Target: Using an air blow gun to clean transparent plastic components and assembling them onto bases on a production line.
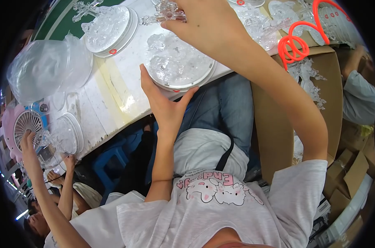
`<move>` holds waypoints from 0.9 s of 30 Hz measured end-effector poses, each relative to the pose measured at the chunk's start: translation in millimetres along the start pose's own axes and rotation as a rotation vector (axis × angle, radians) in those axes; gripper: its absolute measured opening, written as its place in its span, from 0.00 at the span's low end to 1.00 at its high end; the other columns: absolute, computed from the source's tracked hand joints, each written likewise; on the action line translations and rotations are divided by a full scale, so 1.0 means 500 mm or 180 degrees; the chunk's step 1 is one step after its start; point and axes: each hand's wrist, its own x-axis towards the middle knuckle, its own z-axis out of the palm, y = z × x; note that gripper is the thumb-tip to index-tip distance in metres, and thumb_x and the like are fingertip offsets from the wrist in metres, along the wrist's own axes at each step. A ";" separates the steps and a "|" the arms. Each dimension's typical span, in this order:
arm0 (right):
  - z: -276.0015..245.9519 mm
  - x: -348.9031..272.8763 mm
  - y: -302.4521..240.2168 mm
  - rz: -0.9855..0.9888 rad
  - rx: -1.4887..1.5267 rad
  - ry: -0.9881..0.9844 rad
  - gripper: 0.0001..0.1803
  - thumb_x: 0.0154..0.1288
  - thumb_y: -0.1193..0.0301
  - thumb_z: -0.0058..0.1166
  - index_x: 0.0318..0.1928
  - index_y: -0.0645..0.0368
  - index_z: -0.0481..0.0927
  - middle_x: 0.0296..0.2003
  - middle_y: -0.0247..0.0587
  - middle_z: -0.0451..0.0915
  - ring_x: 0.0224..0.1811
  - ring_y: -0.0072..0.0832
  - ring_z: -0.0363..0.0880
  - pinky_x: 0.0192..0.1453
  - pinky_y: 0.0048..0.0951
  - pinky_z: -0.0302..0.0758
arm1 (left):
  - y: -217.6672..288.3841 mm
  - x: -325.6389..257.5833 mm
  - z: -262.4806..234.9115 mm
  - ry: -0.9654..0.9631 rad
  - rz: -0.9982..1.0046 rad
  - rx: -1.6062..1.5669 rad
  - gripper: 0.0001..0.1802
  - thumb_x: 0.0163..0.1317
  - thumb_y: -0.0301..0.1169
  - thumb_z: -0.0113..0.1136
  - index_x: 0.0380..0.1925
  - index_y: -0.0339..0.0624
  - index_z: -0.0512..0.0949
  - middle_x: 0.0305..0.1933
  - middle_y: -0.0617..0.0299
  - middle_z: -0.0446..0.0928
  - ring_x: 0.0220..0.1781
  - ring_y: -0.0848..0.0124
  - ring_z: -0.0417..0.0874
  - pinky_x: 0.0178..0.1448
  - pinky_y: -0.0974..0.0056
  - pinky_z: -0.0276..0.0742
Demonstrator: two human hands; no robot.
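Note:
A round white base (204, 78) topped with clear, bumpy plastic lies on the white table in front of me. My left hand (167, 108) grips its near rim, with thumb and forefinger spread along the edge. Above the far side of that base, my right hand (206, 27) is closed on a clear branching plastic piece (164, 13). Part of the piece is hidden behind the fingers. To the left sits a similar round base (109, 35) with a clear cross-like piece (86, 10) at its far side.
A clear plastic bag (42, 70) and a pink fan (16, 128) are at the left. A co-worker's hands (28, 151) are at another clear ornament (65, 134). At right, an orange coiled hose (295, 45) hangs near a cardboard box (274, 120) holding clear pieces.

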 end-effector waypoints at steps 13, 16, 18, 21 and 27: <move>-0.010 -0.009 -0.005 0.0071 -0.0309 -0.0314 0.07 0.52 0.72 0.51 0.30 0.64 0.74 0.23 0.57 0.75 0.30 0.53 0.76 0.34 0.47 0.72 | 0.007 0.001 -0.001 0.0041 -0.0031 0.0347 0.61 0.35 0.38 0.77 0.64 0.29 0.46 0.66 0.39 0.50 0.67 0.46 0.54 0.66 0.53 0.55; 0.044 -0.032 0.045 -0.0455 -0.1142 0.0383 0.07 0.52 0.72 0.51 0.29 0.64 0.74 0.23 0.56 0.75 0.29 0.52 0.76 0.33 0.46 0.72 | 0.012 0.004 0.003 -0.0001 -0.0041 0.0407 0.60 0.35 0.38 0.77 0.64 0.29 0.47 0.65 0.39 0.50 0.67 0.47 0.54 0.66 0.54 0.56; 0.078 -0.030 0.112 -0.1035 -0.0183 0.1035 0.07 0.53 0.72 0.50 0.29 0.63 0.74 0.22 0.56 0.75 0.29 0.51 0.76 0.33 0.46 0.73 | 0.017 0.007 0.006 -0.0031 0.0013 0.0441 0.60 0.35 0.38 0.77 0.64 0.28 0.48 0.65 0.39 0.50 0.67 0.47 0.54 0.66 0.54 0.56; -0.008 -0.006 -0.007 0.0129 -0.0485 -0.0383 0.06 0.53 0.73 0.48 0.29 0.63 0.75 0.22 0.56 0.76 0.28 0.50 0.77 0.32 0.45 0.73 | 0.006 0.001 -0.003 -0.0021 -0.0039 0.0456 0.59 0.36 0.38 0.77 0.63 0.28 0.48 0.66 0.39 0.49 0.67 0.47 0.54 0.67 0.54 0.56; -0.020 -0.007 -0.015 0.0156 -0.0587 -0.0373 0.06 0.53 0.73 0.48 0.28 0.63 0.75 0.21 0.55 0.76 0.27 0.50 0.77 0.31 0.45 0.73 | 0.012 0.004 -0.002 -0.0031 -0.0113 0.0403 0.60 0.35 0.38 0.77 0.64 0.29 0.48 0.66 0.39 0.49 0.67 0.47 0.54 0.66 0.54 0.56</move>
